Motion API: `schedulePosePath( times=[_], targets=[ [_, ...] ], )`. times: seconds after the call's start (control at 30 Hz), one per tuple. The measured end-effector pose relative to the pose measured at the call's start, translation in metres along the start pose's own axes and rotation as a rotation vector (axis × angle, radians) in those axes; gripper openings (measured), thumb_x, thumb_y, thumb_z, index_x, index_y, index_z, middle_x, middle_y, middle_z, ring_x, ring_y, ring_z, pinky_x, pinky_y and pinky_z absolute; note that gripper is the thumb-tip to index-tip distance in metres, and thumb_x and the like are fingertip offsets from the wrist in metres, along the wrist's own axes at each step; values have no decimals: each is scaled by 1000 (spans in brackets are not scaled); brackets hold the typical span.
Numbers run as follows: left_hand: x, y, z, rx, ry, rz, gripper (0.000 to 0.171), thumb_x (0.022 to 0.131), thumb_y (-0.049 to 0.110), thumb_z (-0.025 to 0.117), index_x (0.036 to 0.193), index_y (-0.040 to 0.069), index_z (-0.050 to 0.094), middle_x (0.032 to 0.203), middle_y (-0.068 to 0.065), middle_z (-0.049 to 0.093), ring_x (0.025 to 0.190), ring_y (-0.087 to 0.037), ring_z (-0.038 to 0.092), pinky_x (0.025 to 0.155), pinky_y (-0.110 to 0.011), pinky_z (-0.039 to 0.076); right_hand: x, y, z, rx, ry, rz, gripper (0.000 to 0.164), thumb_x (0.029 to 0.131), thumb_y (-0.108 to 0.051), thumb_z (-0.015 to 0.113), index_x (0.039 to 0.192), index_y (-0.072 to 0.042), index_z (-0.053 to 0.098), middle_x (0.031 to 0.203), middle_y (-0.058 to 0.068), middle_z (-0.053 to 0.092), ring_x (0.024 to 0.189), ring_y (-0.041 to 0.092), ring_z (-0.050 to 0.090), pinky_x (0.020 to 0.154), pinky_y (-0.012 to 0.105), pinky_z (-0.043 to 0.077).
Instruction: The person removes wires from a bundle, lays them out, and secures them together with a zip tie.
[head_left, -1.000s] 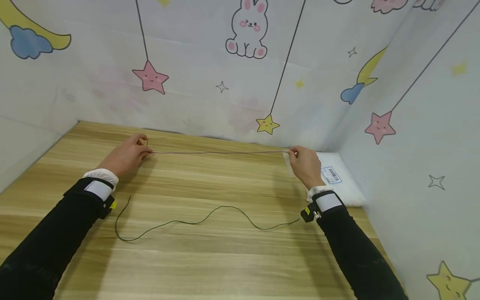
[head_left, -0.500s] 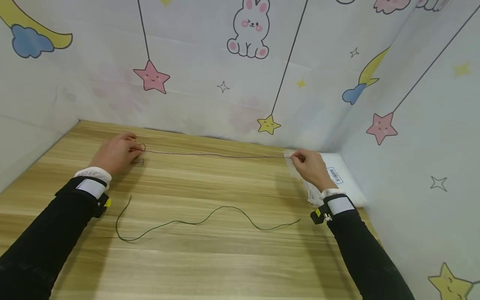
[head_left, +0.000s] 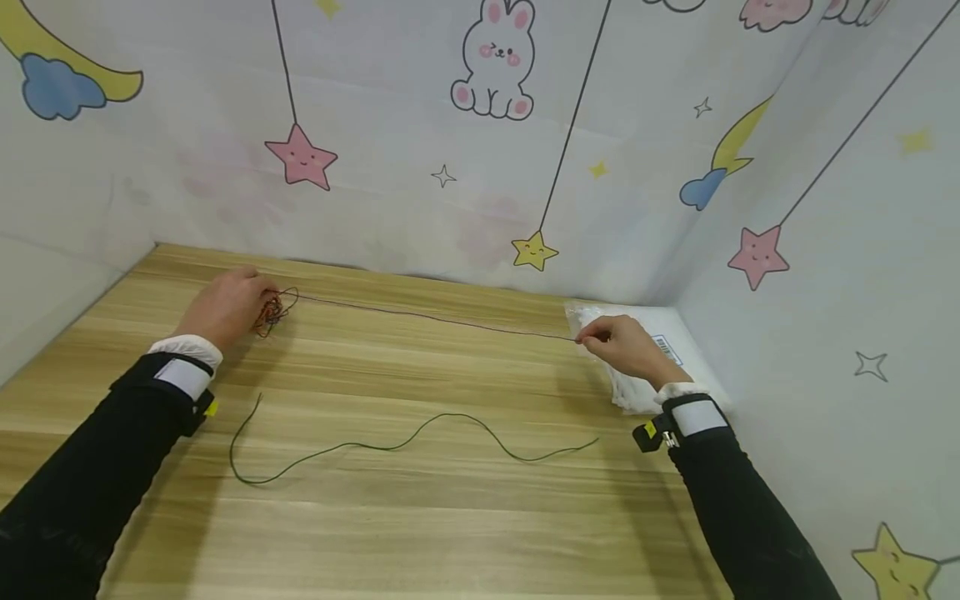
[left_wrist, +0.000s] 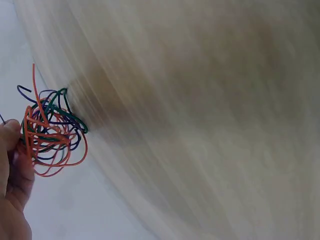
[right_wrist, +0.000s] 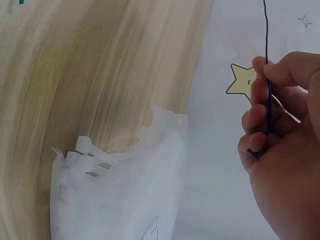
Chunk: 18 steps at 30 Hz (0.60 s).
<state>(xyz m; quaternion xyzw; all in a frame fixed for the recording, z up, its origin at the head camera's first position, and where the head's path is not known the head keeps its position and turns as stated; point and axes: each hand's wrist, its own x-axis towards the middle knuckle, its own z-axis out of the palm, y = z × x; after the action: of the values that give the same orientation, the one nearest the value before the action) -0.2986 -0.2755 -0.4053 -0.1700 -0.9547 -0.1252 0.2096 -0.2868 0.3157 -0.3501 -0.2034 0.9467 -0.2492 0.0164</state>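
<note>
A tangled bundle of thin orange, green and purple wire [left_wrist: 52, 132] is held in my left hand [head_left: 228, 308], at the table's back left. From it a single purple wire [head_left: 420, 315] runs almost straight across to my right hand [head_left: 626, 346]. In the right wrist view, the thumb and index finger pinch this wire, and its short tail lies across the palm under the curled fingers. The left wrist view shows only part of the left hand [left_wrist: 12, 175], at the left edge beside the bundle. Nearer to me, a wavy green wire [head_left: 390, 448] lies on the wooden table.
An open clear plastic bag [right_wrist: 120, 195] of white cable ties [right_wrist: 85, 160] lies at the back right, just below the right hand. It has a label [head_left: 665, 348]. Printed fabric walls [head_left: 420, 125] border the table [head_left: 420, 533] at the back and sides.
My right hand has moved right and toward me with the wire's end. The left hand has shifted slightly left, and its bundle shows more. The green wire on the table stays put.
</note>
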Motion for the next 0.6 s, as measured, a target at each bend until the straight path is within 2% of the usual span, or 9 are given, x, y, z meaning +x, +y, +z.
schedulePosePath(
  times=[0.13, 0.27, 0.43, 0.5, 0.6],
  targets=[
    [3, 2, -3, 18, 21, -17, 11, 97, -4, 63, 105, -9, 69, 98, -29, 69, 84, -49, 67, 75, -60, 53, -1, -2, -3, 8, -60, -22, 20, 103, -7, 60, 108, -4, 78, 108, 16, 74, 83, 21, 59, 73, 38, 46],
    [4, 3, -6, 21, 17, -18, 9, 97, -4, 64, 103, -10, 68, 93, -31, 69, 81, -50, 67, 73, -61, 53, -2, -2, -4, 17, -93, 3, 18, 103, -10, 63, 109, -1, 78, 107, 15, 74, 90, 24, 65, 76, 38, 50],
    [5, 4, -16, -62, -74, -101, 13, 102, -2, 57, 107, -12, 63, 96, -32, 67, 84, -48, 65, 74, -59, 52, -4, -2, -4, -28, -94, 31, 20, 101, -16, 68, 107, 1, 78, 100, 11, 75, 88, 24, 66, 76, 40, 52],
    [4, 1, -19, -107, -82, -122, 13, 104, -2, 56, 109, -12, 62, 99, -33, 67, 86, -47, 65, 74, -58, 51, -5, -1, -4, -57, -90, 29, 19, 101, -17, 69, 106, 0, 78, 99, 10, 76, 88, 23, 67, 77, 43, 53],
    [2, -5, -18, -174, -58, -139, 13, 103, -1, 58, 110, -9, 65, 103, -32, 68, 87, -45, 66, 73, -57, 51, -6, 0, -6, -90, -82, 16, 17, 102, -14, 68, 106, -1, 78, 100, 13, 76, 89, 25, 68, 78, 45, 55]
  ],
)
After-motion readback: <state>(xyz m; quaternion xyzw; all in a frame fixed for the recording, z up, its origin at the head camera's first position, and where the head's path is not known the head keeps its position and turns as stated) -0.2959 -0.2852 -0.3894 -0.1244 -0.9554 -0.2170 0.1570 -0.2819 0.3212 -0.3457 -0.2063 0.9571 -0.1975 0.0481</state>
